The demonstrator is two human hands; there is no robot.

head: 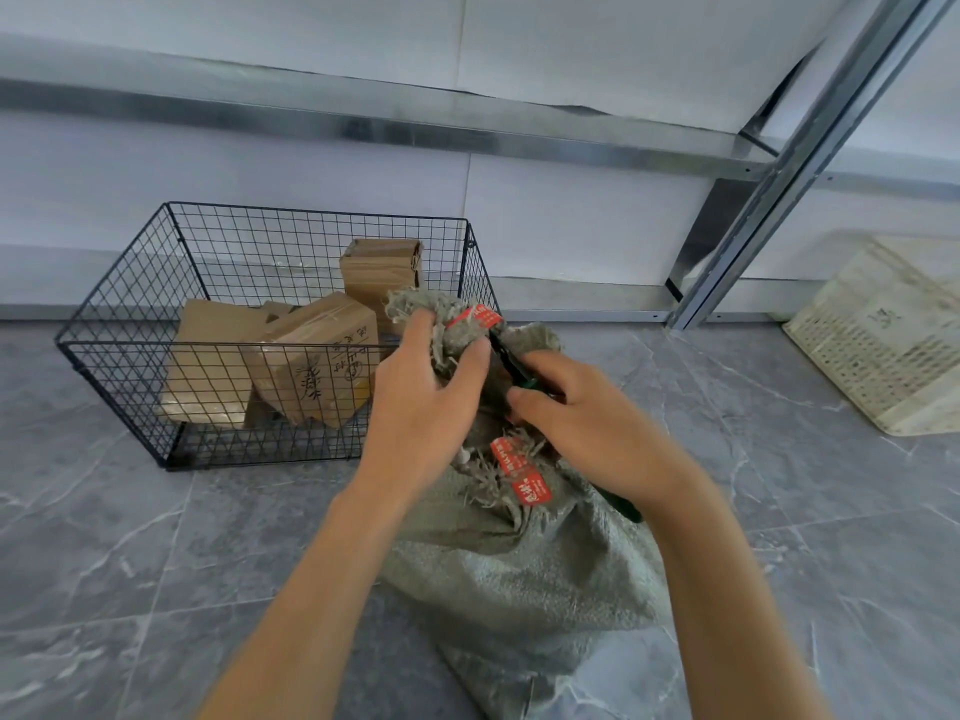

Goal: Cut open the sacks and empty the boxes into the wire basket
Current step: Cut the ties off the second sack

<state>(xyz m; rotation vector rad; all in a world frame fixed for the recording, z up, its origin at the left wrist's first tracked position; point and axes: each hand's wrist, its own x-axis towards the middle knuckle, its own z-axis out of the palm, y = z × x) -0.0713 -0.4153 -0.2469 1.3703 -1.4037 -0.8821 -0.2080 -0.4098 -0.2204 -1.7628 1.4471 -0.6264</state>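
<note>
One sack (519, 574), clutched by left grip (426, 392); right grip (576, 407) clasps cutter (511, 365); at least three boxes (311, 356) in basket (130, 350).

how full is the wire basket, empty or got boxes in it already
Partly full: the wire basket holds at least three cardboard boxes, tilted in a loose pile, with room left.
</note>
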